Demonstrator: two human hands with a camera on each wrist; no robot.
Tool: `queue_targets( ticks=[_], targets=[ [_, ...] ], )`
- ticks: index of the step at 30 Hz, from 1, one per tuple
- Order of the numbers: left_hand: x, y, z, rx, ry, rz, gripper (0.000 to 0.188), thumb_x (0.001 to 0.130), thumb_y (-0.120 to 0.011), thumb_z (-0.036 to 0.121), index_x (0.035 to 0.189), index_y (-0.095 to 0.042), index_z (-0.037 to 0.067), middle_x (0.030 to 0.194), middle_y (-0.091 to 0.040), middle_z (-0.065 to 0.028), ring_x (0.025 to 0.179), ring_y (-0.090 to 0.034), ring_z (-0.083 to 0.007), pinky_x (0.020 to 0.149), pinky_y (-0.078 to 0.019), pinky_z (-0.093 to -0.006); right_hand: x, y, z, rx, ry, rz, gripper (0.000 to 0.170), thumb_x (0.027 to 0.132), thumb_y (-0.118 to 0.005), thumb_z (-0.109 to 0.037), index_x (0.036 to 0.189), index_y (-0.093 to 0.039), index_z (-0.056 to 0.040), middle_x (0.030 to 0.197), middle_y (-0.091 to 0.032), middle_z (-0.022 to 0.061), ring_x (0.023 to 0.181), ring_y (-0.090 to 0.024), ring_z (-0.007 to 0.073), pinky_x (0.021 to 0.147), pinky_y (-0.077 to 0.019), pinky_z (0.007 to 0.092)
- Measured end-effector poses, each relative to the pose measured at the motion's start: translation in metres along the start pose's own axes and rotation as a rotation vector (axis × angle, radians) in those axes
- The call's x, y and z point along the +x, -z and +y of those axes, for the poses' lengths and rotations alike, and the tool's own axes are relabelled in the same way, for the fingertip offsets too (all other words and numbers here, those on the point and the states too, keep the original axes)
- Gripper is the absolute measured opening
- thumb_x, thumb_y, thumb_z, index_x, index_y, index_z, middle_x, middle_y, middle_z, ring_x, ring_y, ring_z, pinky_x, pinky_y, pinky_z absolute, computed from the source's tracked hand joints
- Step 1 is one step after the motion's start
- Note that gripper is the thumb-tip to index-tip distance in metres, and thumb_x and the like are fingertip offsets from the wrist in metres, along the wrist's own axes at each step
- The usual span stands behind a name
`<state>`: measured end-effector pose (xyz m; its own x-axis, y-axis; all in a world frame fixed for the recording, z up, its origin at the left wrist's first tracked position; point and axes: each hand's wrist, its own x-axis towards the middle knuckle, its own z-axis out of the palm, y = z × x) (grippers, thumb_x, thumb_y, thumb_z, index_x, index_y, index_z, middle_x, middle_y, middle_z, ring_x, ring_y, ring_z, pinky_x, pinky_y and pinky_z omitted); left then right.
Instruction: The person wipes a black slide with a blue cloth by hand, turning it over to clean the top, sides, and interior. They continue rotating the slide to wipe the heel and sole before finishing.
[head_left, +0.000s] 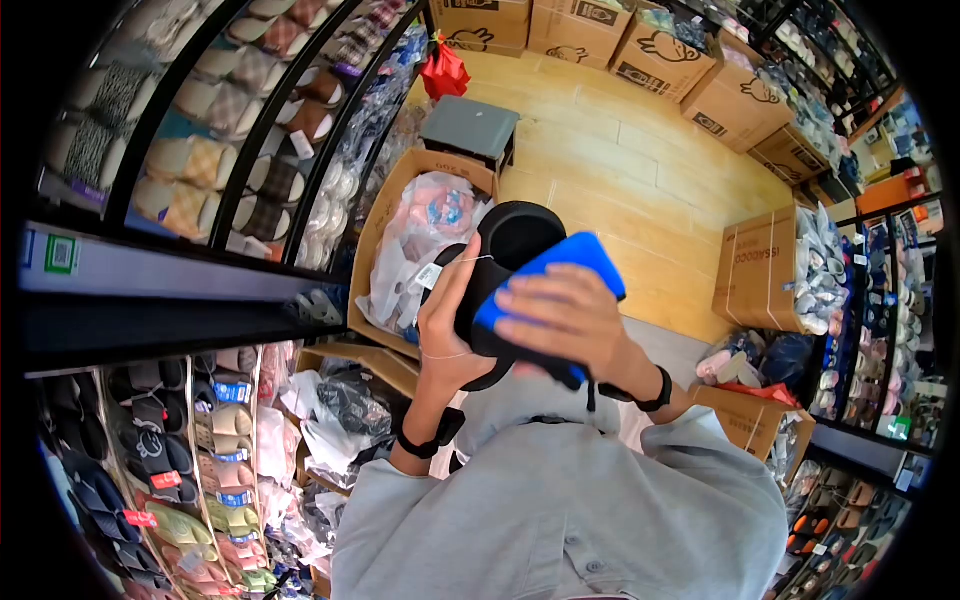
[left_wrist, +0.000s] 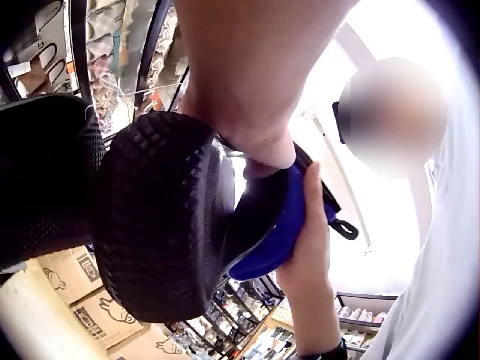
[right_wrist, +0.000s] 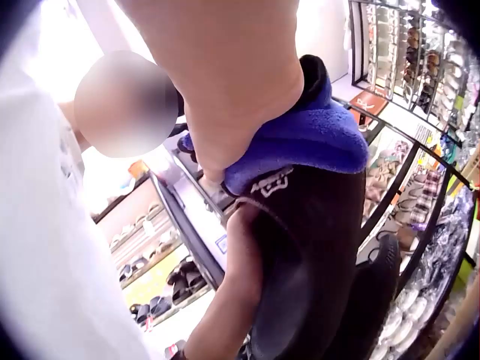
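My left hand [head_left: 445, 325] holds a pair of black slip-on shoes [head_left: 512, 228] in front of my body, its thumb and fingers along their side. A thin string with a white tag [head_left: 428, 276] hangs from the pair. In the left wrist view the nearer shoe [left_wrist: 150, 217] shows a thick, knobbly sole, with the second shoe [left_wrist: 45, 180] beside it. My right hand [head_left: 570, 320] grips a fuzzy blue cloth [right_wrist: 315, 139] with black backing and a loop, laid against one shoe. A small white logo [right_wrist: 271, 184] shows just under the cloth.
An open carton [head_left: 470, 165] of plastic-wrapped goods stands ahead on the left, before a grey stool [head_left: 470, 125]. Shelves of slippers [head_left: 190, 190] line the left side. More cartons [head_left: 660, 55] stand along the back, and another carton [head_left: 760, 265] on the right.
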<state>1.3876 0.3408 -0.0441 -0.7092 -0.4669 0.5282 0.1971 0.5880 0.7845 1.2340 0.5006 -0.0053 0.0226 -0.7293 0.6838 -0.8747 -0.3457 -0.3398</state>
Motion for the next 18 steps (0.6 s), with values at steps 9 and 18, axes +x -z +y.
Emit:
queue_targets(
  ticks=[9, 18],
  targets=[
    [0.119, -0.100, -0.047, 0.050, 0.073, 0.004, 0.088, 0.079, -0.085, 0.015, 0.158, -0.053, -0.006, 0.152, -0.064, -0.0260, 0.136, -0.066, -0.0371, 0.114, -0.0501, -0.0412, -0.007, 0.053, 0.116, -0.034, 0.128, -0.008, 0.036, 0.097, -0.077, -0.025, 0.131, -0.076, -0.0139, 0.140, -0.074, 0.0068, 0.129, -0.070, 0.0250, 0.107, -0.0541, 0.0419],
    [0.238, -0.163, -0.082, -0.038, 0.079, -0.050, 0.087, 0.076, -0.083, 0.006, 0.157, -0.054, -0.006, 0.153, -0.064, -0.0250, 0.133, -0.068, -0.0376, 0.113, -0.0508, -0.0411, 0.016, 0.101, 0.261, -0.108, -0.182, 0.168, 0.049, 0.087, -0.089, -0.033, 0.131, -0.078, -0.0135, 0.137, -0.075, 0.0092, 0.126, -0.070, 0.0323, 0.105, -0.0534, 0.0500]
  ],
)
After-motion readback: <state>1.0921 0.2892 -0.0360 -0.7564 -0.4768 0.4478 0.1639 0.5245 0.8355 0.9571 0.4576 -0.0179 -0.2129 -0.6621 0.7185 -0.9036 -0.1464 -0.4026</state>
